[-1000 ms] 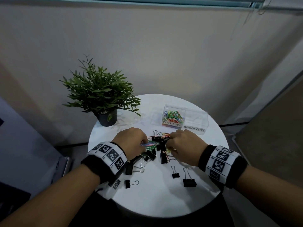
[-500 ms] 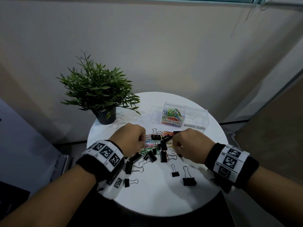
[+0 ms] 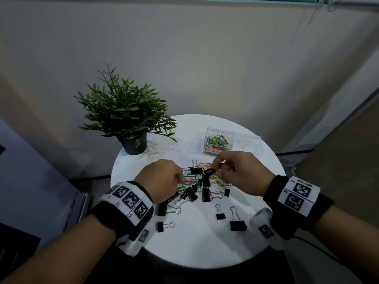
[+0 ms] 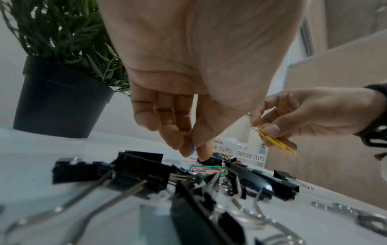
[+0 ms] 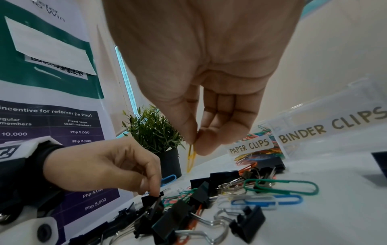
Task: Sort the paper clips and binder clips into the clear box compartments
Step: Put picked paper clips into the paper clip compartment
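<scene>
I see my right hand [image 3: 242, 173] raised just above the heap, its thumb and fingers [image 5: 206, 144] grasping a yellow paper clip [image 4: 276, 142] that hangs free of the counter [image 3: 196, 247]. My left hand [image 3: 162, 179] is down at the heap's nine o'clock edge, fingers curled, pinching a blue paper clip [image 4: 191, 147] at the tips. The heap [image 3: 202, 181] sits mid-counter: thin coated wire paper clips in green, pink, red, blue, white and yellow, tangled with black binder clips that have silver wire handles. I cannot count the tangled ones exactly. Apart from the heap, toward six o'clock, I count four loose binder clips: one [image 3: 165, 226] at seven o'clock, a longer one [image 3: 164, 208] just above it, a small one [image 3: 220, 215] and a larger one [image 3: 238, 224] at five o'clock. The clear box [image 3: 249, 144] stands at the counter's one o'clock edge with two compartments. The left one, labelled PAPER CLIPS [image 5: 249, 146], holds a bright multicoloured mound of paper clips [image 3: 217, 140]; the right one, labelled BINDER CLIPS [image 5: 330, 126], shows no black clips that I can make out. One potted plant [image 3: 125, 113] in a dark pot stands at ten o'clock. Each wrist carries one black band with white marker squares [image 3: 131, 199].
</scene>
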